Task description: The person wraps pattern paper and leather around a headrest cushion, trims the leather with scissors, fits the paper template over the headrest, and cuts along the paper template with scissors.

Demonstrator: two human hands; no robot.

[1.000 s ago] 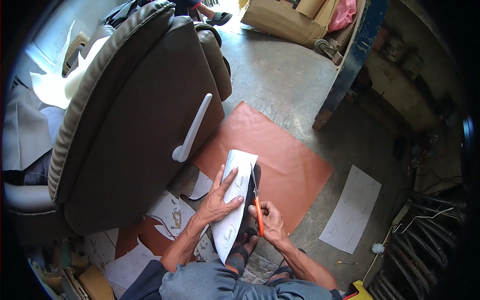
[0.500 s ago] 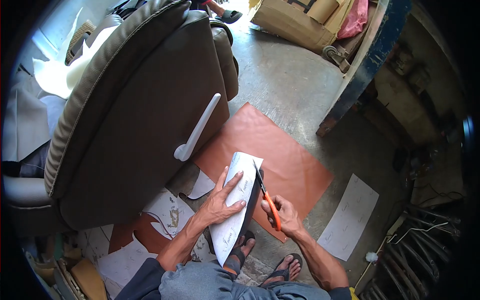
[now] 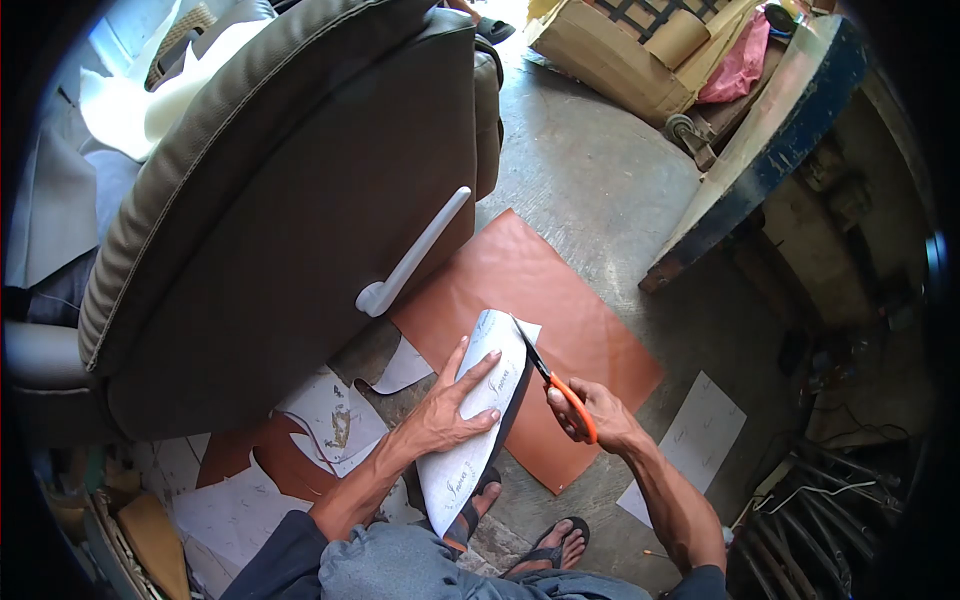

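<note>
My left hand (image 3: 450,408) grips a folded sheet (image 3: 455,475) with a white backing and dark script lettering, thumb and fingers spread over its face. A dark side of the sheet shows along its right edge. In my right hand (image 3: 598,415) is a pair of scissors (image 3: 565,395) with orange handles and dark blades. The blades point up and left and meet the sheet near its top right corner. Below the sheet, a large reddish-brown sheet (image 3: 590,350) lies flat on the floor.
A big dark brown recliner (image 3: 270,240) with a pale lever (image 3: 420,245) stands at left. Scraps of white-backed material (image 3: 235,515) lie below it. On the right are a white printed strip (image 3: 690,440), a blue-edged panel (image 3: 770,150) and dark metal tubes (image 3: 800,540). A cardboard box (image 3: 610,55) sits behind.
My right hand and the scissors have shifted slightly right and up, and the scissors slant more to the left. My left hand keeps its hold on the sheet. The view has shifted a little.
</note>
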